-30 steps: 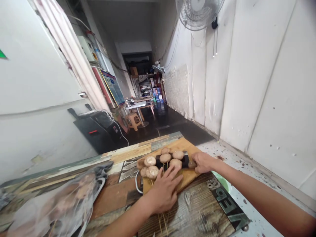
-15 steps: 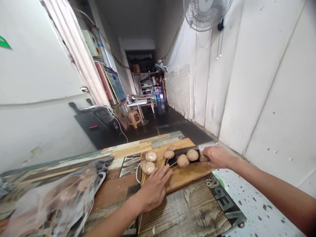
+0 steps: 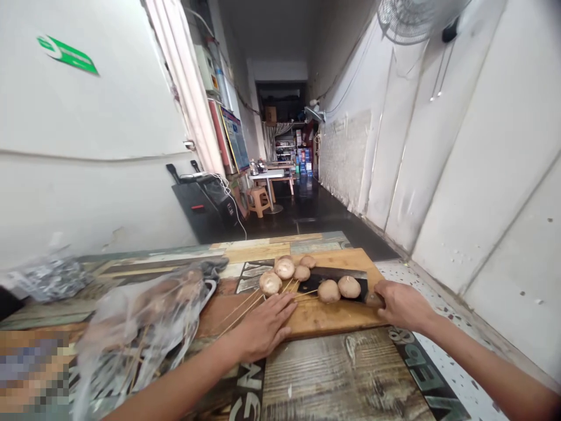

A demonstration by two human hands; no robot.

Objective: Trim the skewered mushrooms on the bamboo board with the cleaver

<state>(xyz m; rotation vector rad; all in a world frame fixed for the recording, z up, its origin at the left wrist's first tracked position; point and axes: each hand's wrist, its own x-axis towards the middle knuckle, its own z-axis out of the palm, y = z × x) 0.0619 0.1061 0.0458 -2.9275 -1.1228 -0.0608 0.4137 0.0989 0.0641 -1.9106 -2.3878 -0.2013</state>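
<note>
Pale tan mushroom caps [image 3: 349, 286], black cleaver blade [image 3: 337, 273], honey-brown cutting board [image 3: 333, 316], straw-yellow skewers [image 3: 239, 310], surface [image 3: 333, 374] patterned in printed wood planks and black lettering, white speckled counter [image 3: 442, 324].

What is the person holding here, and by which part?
The right hand grips a cleaver by its handle, with two mushrooms riding on the blade. The left hand holds nothing; it lies flat on the skewer sticks at the cutting board edge.
</note>
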